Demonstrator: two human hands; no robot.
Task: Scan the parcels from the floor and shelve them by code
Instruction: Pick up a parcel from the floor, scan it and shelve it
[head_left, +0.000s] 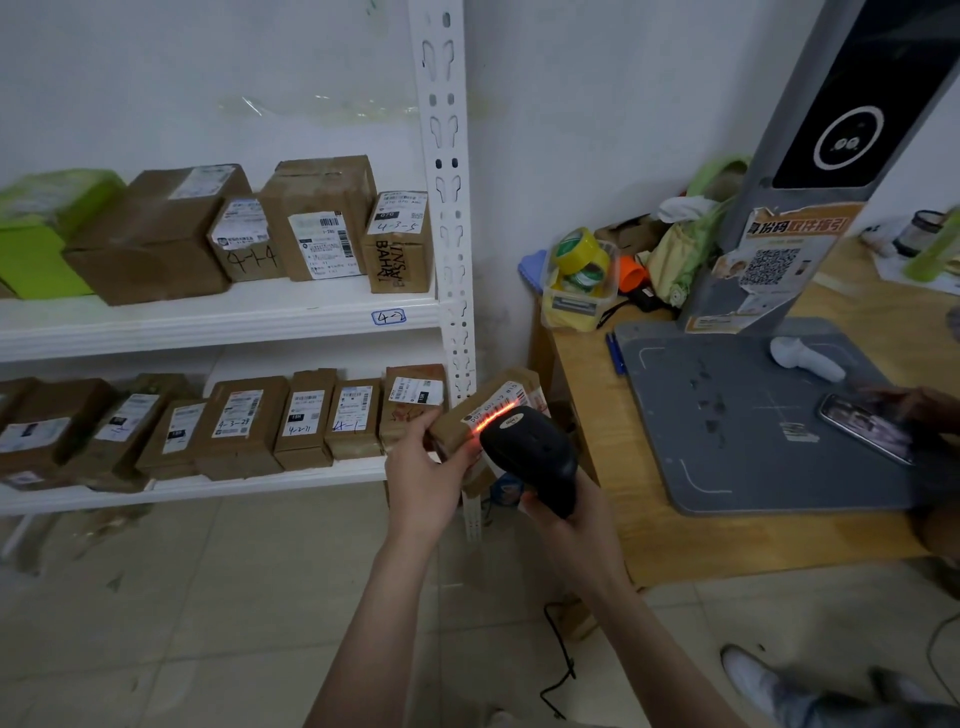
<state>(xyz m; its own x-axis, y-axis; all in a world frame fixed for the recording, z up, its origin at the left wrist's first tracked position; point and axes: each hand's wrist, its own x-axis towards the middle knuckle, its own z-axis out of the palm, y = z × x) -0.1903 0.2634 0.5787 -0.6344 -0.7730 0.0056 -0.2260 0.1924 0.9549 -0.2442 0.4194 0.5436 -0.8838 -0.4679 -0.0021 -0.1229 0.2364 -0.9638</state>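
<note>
Parcel (460, 426) is in your left hand (423, 470): a small brown box held in the air just off the right-hand post of the white rack (447, 218). It is level with the front edge of the lower shelf and short of the left edge of the wooden table (649, 525). Your fingers and thumb clamp its near left end. Your right hand (569, 519) is wrapped round the grip of the black scanner (530, 452), whose nose all but touches the box (a red line glows across the white label (506, 402)). Your two hands are close together, with the parcel just beyond them. Labelled boxes (306, 415) line the lower shelf, and more stand on the shelf above, behind the handwritten tag (388, 317) on its front edge.
</note>
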